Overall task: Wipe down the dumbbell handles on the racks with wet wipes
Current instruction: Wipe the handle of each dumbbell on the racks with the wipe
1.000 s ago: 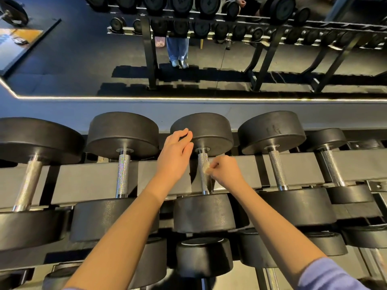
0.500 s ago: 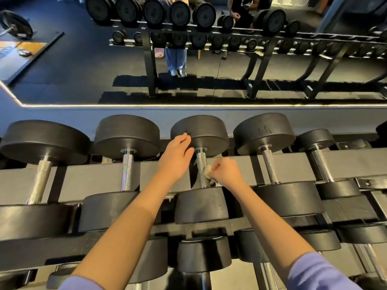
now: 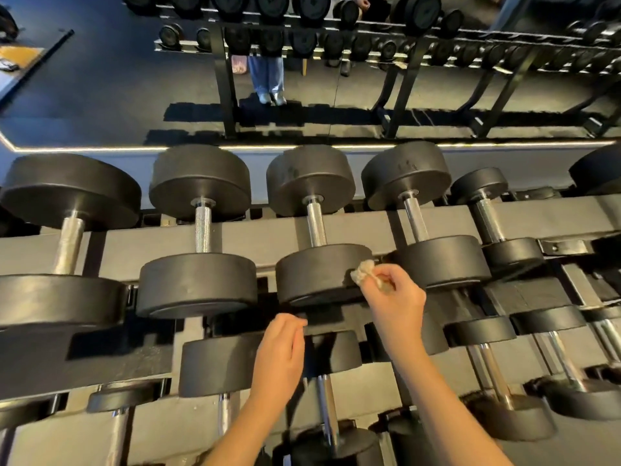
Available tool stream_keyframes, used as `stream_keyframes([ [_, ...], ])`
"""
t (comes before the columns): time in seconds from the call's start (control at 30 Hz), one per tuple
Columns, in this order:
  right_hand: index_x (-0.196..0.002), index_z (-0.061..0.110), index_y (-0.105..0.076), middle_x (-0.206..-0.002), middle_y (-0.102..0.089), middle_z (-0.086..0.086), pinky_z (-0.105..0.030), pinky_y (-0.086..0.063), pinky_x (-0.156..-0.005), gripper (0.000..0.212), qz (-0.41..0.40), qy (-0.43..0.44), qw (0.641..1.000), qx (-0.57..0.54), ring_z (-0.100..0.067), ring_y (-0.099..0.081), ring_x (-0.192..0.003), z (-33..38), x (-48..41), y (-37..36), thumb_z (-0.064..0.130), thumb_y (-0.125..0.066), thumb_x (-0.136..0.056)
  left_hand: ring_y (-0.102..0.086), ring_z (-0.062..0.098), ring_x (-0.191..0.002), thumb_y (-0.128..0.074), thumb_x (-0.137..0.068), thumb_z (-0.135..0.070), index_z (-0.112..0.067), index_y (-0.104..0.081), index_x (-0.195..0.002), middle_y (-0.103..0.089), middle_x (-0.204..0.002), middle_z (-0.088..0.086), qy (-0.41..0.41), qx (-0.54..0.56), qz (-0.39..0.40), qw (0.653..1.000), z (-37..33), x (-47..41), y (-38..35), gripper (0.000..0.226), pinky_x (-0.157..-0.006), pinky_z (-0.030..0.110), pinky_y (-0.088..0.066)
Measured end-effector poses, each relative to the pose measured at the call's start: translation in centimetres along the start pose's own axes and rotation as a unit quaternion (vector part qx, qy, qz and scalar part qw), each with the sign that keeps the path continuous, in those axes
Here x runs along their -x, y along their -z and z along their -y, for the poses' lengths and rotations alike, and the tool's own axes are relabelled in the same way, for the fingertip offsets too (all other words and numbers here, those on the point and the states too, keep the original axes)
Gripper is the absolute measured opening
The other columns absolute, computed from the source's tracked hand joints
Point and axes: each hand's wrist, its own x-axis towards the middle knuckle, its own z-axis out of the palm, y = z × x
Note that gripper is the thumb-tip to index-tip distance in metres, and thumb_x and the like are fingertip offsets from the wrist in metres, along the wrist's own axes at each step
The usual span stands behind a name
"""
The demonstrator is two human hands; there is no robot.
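Wet wipe (image 3: 363, 270): a crumpled, off-white wad pinched between the thumb and curled fingertips of the right hand (image 3: 395, 299). It sits at the right edge of the near weight of the middle dumbbell (image 3: 319, 280) on the top row. I cannot tell whether the wad touches the rubber.

That dumbbell's handle (image 3: 316, 225) is bare steel, with nothing on it. It runs away from the person across the grey rail of the rack (image 3: 255, 242), well apart from the wipe.

Left hand (image 3: 280, 351): lower and nearer the person, seen from the back. Fingers loosely curled and close together, with nothing seen in them. It hangs in front of the gap between the top row and a lower-row dumbbell (image 3: 336, 353). Contact with either is unclear.

Neighbours on the top row: one dumbbell with a rough-textured handle (image 3: 202, 230) to the left, another with a smooth handle (image 3: 415, 223) to the right, both lying parallel to the middle one. More dumbbells fill the row beneath.

Behind the rack is a mirror (image 3: 100, 95) with a strip of light along its lower edge. It reflects the rack and a pair of legs in blue trousers (image 3: 267, 74).
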Motion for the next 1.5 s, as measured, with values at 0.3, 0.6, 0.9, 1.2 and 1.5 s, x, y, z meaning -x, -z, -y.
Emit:
stream_keyframes([
  [0.3, -0.074, 0.024, -0.062, -0.065, -0.063, 0.005, -0.035, -0.052, -0.065, 0.012, 0.084, -0.122, 0.976, 0.16, -0.008, -0.059, -0.064, -12.5, 8.6, 0.4, 0.026, -0.071, -0.082, -0.017, 0.012, -0.145, -0.042, -0.101, -0.03, -0.018, -0.021, -0.151, -0.016, -0.159, -0.004, 0.032, -0.192, 0.268, 0.944, 4.5, 2.7, -4.6, 0.056, -0.116, 0.025, -0.016],
  [0.6, -0.082, 0.019, -0.059, -0.074, -0.062, 0.003, -0.02, -0.046, -0.06, 0.009, 0.151, -0.164, 0.947, 0.23, -0.013, -0.059, -0.069, -20.0, 11.9, -0.5, 0.019, -0.068, -0.084, -0.001, 0.017, -0.148, -0.034, -0.103, -0.031, -0.018, -0.007, -0.152, 0.01, -0.16, -0.006, 0.075, -0.266, 0.298, 0.914, 6.6, 5.6, -8.2, 0.058, -0.119, 0.034, -0.015],
  [0.9, -0.097, 0.019, -0.062, -0.086, -0.064, 0.005, -0.022, -0.043, -0.064, 0.007, 0.124, -0.172, 0.953, 0.218, -0.013, -0.059, -0.08, -26.8, 13.3, -4.2, 0.022, -0.058, -0.092, -0.004, 0.013, -0.147, -0.032, -0.103, -0.031, -0.02, -0.013, -0.152, 0.0, -0.16, -0.009, 0.027, -0.243, 0.22, 0.944, 9.7, 6.8, -9.7, 0.053, -0.118, 0.028, -0.007],
  [1.2, -0.098, 0.011, -0.071, -0.09, -0.07, -0.004, -0.025, -0.049, -0.075, 0.018, 0.101, -0.161, 0.966, 0.174, -0.019, -0.065, -0.085, -28.4, 11.4, -8.2, 0.021, -0.056, -0.094, -0.024, 0.016, -0.14, -0.04, -0.1, -0.025, -0.016, -0.035, -0.146, -0.024, -0.156, -0.005, -0.036, -0.184, 0.135, 0.973, 12.0, 7.7, -10.7, 0.047, -0.116, 0.031, -0.023],
  [1.5, -0.095, 0.008, -0.07, -0.09, -0.067, -0.007, -0.017, -0.038, -0.07, 0.021, 0.086, -0.058, 0.945, 0.309, -0.015, -0.059, -0.077, -28.7, 10.4, -10.2, 0.024, -0.056, -0.094, -0.023, 0.015, -0.141, -0.043, -0.097, -0.02, -0.021, -0.027, -0.146, -0.019, -0.154, -0.012, -0.039, -0.129, 0.106, 0.985, 12.5, 8.0, -11.3, 0.051, -0.114, 0.033, -0.025],
])
